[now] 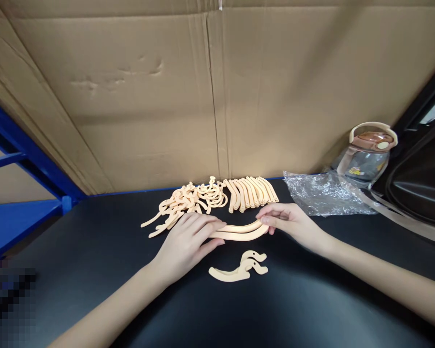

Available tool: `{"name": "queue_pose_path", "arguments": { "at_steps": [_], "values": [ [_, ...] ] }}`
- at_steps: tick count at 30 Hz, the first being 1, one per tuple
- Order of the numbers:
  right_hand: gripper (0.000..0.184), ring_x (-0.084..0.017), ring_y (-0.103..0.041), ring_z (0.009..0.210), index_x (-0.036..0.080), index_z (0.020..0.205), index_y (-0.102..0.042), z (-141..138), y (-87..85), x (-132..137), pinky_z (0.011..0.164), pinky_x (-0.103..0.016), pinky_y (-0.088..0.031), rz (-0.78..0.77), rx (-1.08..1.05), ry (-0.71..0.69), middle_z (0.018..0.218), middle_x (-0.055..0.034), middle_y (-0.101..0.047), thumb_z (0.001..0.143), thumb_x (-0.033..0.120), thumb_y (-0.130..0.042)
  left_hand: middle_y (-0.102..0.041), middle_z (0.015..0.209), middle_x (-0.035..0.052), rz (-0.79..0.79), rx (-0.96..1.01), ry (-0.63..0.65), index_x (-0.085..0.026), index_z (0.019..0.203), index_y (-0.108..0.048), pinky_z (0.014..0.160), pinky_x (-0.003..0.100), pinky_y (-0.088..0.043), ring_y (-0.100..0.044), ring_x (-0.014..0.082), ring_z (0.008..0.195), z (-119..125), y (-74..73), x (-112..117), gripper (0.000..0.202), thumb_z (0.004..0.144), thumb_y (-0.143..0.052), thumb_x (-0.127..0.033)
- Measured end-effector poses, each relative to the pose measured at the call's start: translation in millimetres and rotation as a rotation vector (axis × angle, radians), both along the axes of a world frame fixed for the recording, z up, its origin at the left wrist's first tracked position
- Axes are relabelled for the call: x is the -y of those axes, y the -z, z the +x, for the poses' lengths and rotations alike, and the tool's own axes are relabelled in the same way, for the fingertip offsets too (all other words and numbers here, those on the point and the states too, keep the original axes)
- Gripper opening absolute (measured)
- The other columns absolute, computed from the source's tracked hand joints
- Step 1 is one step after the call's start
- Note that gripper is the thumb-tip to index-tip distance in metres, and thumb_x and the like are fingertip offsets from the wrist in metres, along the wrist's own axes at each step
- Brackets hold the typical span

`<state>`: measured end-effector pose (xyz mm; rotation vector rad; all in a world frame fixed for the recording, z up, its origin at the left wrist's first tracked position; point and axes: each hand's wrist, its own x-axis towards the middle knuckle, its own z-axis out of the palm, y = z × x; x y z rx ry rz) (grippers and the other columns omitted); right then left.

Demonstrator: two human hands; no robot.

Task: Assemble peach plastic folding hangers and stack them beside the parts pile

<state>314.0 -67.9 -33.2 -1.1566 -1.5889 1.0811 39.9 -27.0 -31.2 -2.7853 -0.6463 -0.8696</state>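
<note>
Two curved beige strips (239, 235) lie side by side between my hands, a little above the black tabletop. My left hand (190, 244) is closed round their left ends, its fingers on top and its thumb below. At the right ends, my right hand (284, 221) pinches them between thumb and fingers. Just below them on the table rest two flat beige hook-shaped pieces (235, 271), one partly over the other, each with a small dark hole. Whether the strips are wood or plastic I cannot tell.
Behind my left hand is a tangled pile of beige pieces (184, 200). A neat row of curved strips (252, 192) lies to its right. Clear plastic wrap (326, 195) and a drink bottle with a strap (368, 159) are farther right. Cardboard (148, 96) walls the back.
</note>
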Motion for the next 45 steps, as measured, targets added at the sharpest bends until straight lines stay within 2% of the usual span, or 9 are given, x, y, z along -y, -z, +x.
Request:
{"name": "queue_pose_path", "arguments": {
  "at_steps": [8,11,15,19,24,30,35,38,45],
  "values": [
    [0.025,-0.012,-0.059,0.067,0.019,0.091,-0.065,2.9,16.2,-8.1,0.068,-0.028,-0.05,-0.004,0.037,-0.052,0.08,0.0,-0.063,0.084,0.043,-0.064,-0.065,0.105,0.0049,-0.183,-0.005,0.057,-0.018,0.114,-0.057,0.084,0.027,-0.049,-0.061,0.0158,0.096,-0.2,7.3,-3.6,0.022,0.094,-0.052,-0.023],
    [0.027,-0.014,-0.058,0.073,0.02,0.094,-0.065,5.9,15.8,-8.5,0.07,-0.03,-0.047,0.052,0.203,-0.087,0.083,-0.0007,-0.064,0.084,0.044,-0.063,-0.065,0.105,0.0043,-0.254,-0.041,0.063,-0.019,0.114,-0.058,0.084,0.027,-0.05,-0.061,0.0155,0.096,-0.4,8.8,-3.9,0.022,0.094,-0.05,-0.024],
    [0.032,-0.015,-0.056,0.077,0.023,0.099,-0.066,8.2,11.3,-7.1,0.072,-0.031,-0.044,0.196,0.488,-0.144,0.088,0.0,-0.064,0.076,0.044,-0.072,-0.065,0.104,0.0043,-0.328,-0.102,0.051,-0.02,0.113,-0.059,0.083,0.03,-0.05,-0.061,0.0166,0.095,0.9,9.9,-6.0,0.022,0.095,-0.049,-0.027],
    [0.028,-0.019,-0.055,0.089,0.024,0.101,-0.064,7.2,8.5,-4.9,0.08,-0.034,-0.042,0.311,0.639,-0.149,0.095,-0.0011,-0.062,0.081,0.043,-0.068,-0.065,0.098,0.0032,-0.375,-0.097,0.028,-0.021,0.109,-0.061,0.083,0.033,-0.048,-0.06,0.0181,0.093,2.8,10.4,-7.6,0.021,0.091,-0.056,-0.029],
    [0.034,-0.02,-0.053,0.097,0.024,0.1,-0.064,5.2,9.0,-3.7,0.086,-0.035,-0.041,0.321,0.667,-0.161,0.101,-0.0018,-0.06,0.079,0.051,-0.067,-0.064,0.102,0.0028,-0.442,-0.059,0.0,-0.023,0.109,-0.062,0.085,0.034,-0.045,-0.057,0.0188,0.097,3.3,11.1,-7.9,0.021,0.088,-0.06,-0.027],
    [0.034,-0.019,-0.053,0.098,0.022,0.103,-0.063,4.7,9.6,-3.0,0.086,-0.034,-0.042,0.309,0.669,-0.139,0.102,-0.0022,-0.06,0.082,0.047,-0.066,-0.061,0.1,0.0015,-0.459,-0.057,-0.036,-0.027,0.109,-0.063,0.082,0.036,-0.043,-0.055,0.019,0.093,2.0,12.1,-7.4,0.022,0.088,-0.061,-0.028],
    [0.034,-0.02,-0.051,0.103,0.022,0.105,-0.064,5.0,11.2,-3.7,0.092,-0.035,-0.041,0.32,0.694,-0.132,0.108,-0.0037,-0.057,0.082,0.047,-0.066,-0.06,0.101,0.0016,-0.449,-0.066,-0.046,-0.027,0.11,-0.063,0.082,0.036,-0.042,-0.054,0.0189,0.094,2.2,11.7,-5.2,0.022,0.088,-0.058,-0.026],
    [0.038,-0.021,-0.051,0.104,0.023,0.111,-0.061,5.5,11.6,-4.0,0.091,-0.037,-0.041,0.315,0.7,-0.138,0.106,-0.0034,-0.059,0.083,0.049,-0.064,-0.061,0.099,0.0013,-0.469,-0.072,-0.058,-0.026,0.11,-0.063,0.082,0.036,-0.042,-0.055,0.0186,0.092,3.6,10.8,-4.4,0.022,0.089,-0.058,-0.026],
    [0.039,-0.022,-0.052,0.104,0.024,0.112,-0.059,6.3,12.4,-3.4,0.091,-0.038,-0.043,0.314,0.679,-0.131,0.107,-0.0042,-0.059,0.083,0.049,-0.064,-0.063,0.098,0.0023,-0.478,-0.054,-0.086,-0.024,0.108,-0.063,0.081,0.036,-0.043,-0.056,0.0195,0.091,5.1,9.1,-3.5,0.021,0.088,-0.058,-0.028]
  ]
}}
